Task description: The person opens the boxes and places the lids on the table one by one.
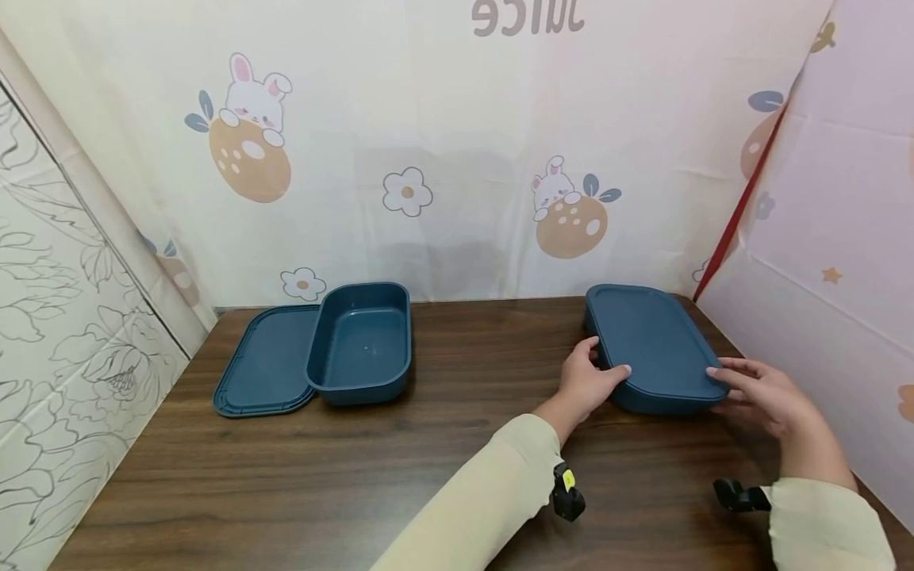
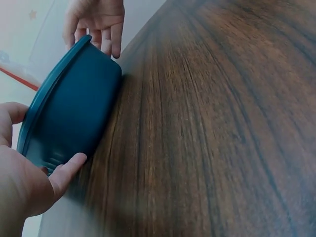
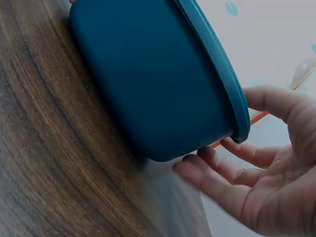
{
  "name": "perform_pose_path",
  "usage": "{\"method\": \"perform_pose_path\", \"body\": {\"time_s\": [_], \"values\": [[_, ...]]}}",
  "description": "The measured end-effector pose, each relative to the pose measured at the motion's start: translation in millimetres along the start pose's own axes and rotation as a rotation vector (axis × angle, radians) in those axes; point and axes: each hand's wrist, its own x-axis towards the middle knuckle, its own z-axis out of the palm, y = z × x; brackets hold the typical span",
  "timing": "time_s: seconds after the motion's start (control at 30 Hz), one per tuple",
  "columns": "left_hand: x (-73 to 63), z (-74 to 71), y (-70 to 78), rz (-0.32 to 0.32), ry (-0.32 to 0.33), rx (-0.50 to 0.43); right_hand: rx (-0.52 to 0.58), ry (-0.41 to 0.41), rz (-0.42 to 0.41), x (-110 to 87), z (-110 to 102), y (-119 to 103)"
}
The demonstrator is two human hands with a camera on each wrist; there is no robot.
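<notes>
Left hand [image 1: 587, 379] and right hand [image 1: 760, 394] grip one lidded box [image 1: 653, 349] from opposite sides.
Head view: the lidded box sits between both hands on a table [image 1: 286, 492], touching each, neither nearer; its long axis runs away from the person. Well left of it are one open box [image 1: 364, 341] and one loose lid [image 1: 266, 361]. Left wrist view: thumb at rim, fingers against its side. Right wrist view: thumb likewise, fingers curled beneath its rim.
</notes>
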Motion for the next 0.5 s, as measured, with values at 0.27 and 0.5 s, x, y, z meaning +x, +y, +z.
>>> {"method": "perform_pose_path", "body": {"time_s": [0.27,0.5], "values": [[-0.4,2.8,-2.4,-0.004,0.010,-0.007,0.197,-0.037,-0.020,1.1,-0.6,0.8],[-2.4,-1.1,-5.1,0.004,0.002,-0.018,0.242,-0.057,-0.043,1.1,2.7,4.3]]}}
